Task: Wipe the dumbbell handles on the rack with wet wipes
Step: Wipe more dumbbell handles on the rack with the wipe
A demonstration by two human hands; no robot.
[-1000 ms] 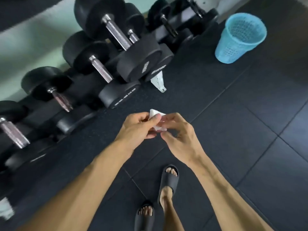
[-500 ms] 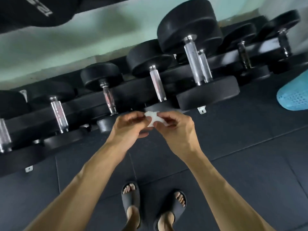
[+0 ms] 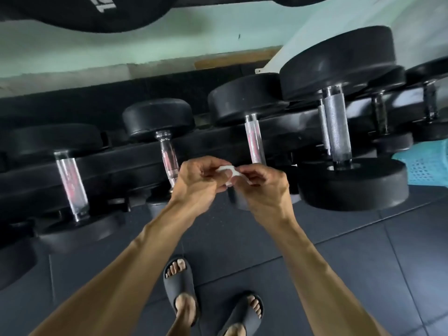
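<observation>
Moved: view swung from floor and bin to face rack; both hands kept working the wipe | Grip: left hand (image 3: 196,183) and right hand (image 3: 263,187) pinch wet wipe (image 3: 228,171) between them, bunched | Where: just near of chrome handle (image 3: 253,141), rack (image 3: 135,156) beyond | Means: unfolding, no handle touched yet.

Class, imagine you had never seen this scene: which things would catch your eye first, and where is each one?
First, the two hands at centre: the left hand and right hand pinch a small white wipe between them. Behind them runs a row of black dumbbells on a rack, the biggest dumbbell at the right. At the far right edge peeks a blue basket.
</observation>
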